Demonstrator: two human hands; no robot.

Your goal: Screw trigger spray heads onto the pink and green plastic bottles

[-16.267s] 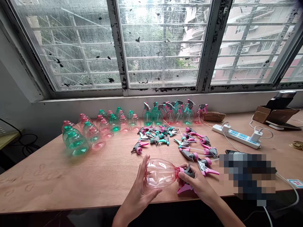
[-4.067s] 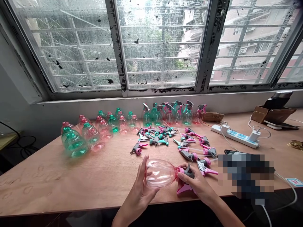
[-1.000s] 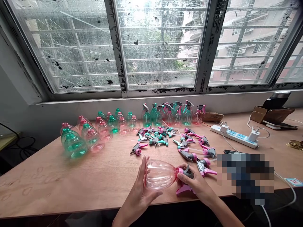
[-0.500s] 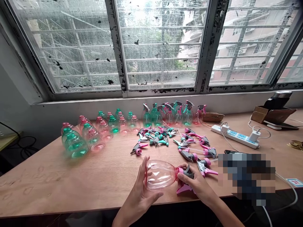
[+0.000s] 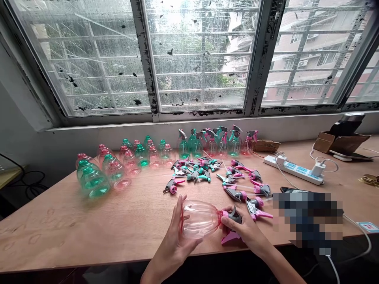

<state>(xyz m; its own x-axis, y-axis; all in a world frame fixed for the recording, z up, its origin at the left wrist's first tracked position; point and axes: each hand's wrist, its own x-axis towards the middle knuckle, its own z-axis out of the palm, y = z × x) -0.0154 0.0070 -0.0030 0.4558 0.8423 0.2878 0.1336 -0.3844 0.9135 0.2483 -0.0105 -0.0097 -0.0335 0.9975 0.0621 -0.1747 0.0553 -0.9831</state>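
A clear pink spray bottle point(image 5: 201, 221) lies sideways in the air above the table's front edge, its base to the left. My left hand point(image 5: 174, 236) is wrapped round the base end, thumb below and fingers behind. At the neck, my right hand point(image 5: 241, 227) grips the grey and pink spray head point(image 5: 233, 215), which sits at the bottle's mouth. A pink trigger point(image 5: 231, 237) sticks out below the right hand. Loose spray heads point(image 5: 195, 171) in grey, pink and green lie in a heap just beyond the hands.
Green and pink bottles without heads point(image 5: 94, 181) stand at the left. Bottles with spray heads point(image 5: 211, 144) line the wall under the window. On the right are a white power strip point(image 5: 293, 169), cables, a cardboard box point(image 5: 325, 142) and a blurred-out patch.
The left thumb has closed in against the underside of the bottle, and the bottle has turned slightly about its length. The right hand keeps hold of the spray head.
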